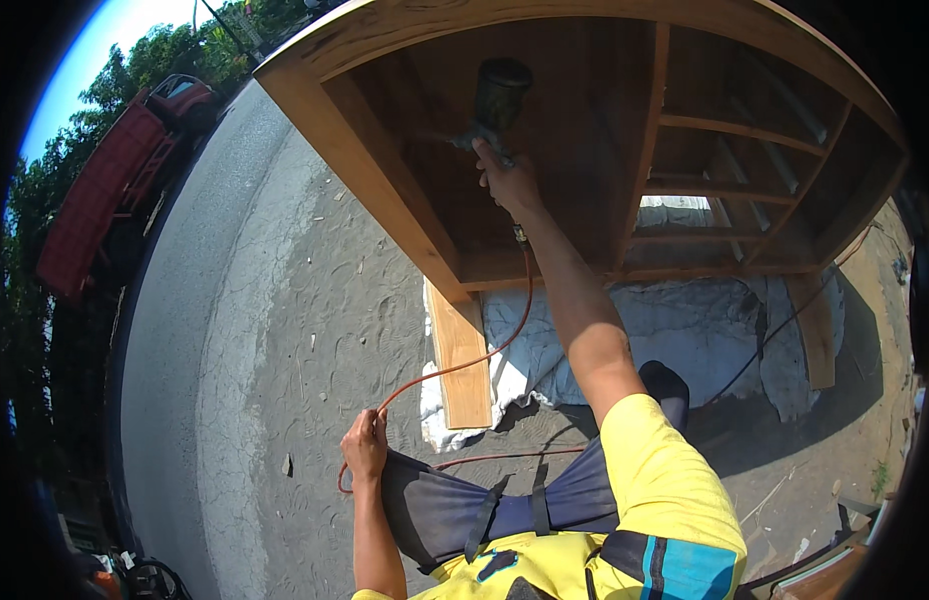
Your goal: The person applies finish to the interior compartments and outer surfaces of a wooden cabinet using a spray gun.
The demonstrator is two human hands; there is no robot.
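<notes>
My right hand reaches into the left compartment of a wooden cabinet, its fingers wrapped round a spray gun with a dark cup on top. A faint mist shows at the gun's left, near the compartment's side wall. From the gun's handle a red air hose hangs down and curves to the left. Low beside my left knee, my left hand is closed on that hose. The deep inside of the compartment is dark.
Drawer slots with metal runners fill the cabinet's right part. Beneath it lie a white cloth and a wooden board. The hose also runs across the ground by my legs. A road and a red truck are at the left.
</notes>
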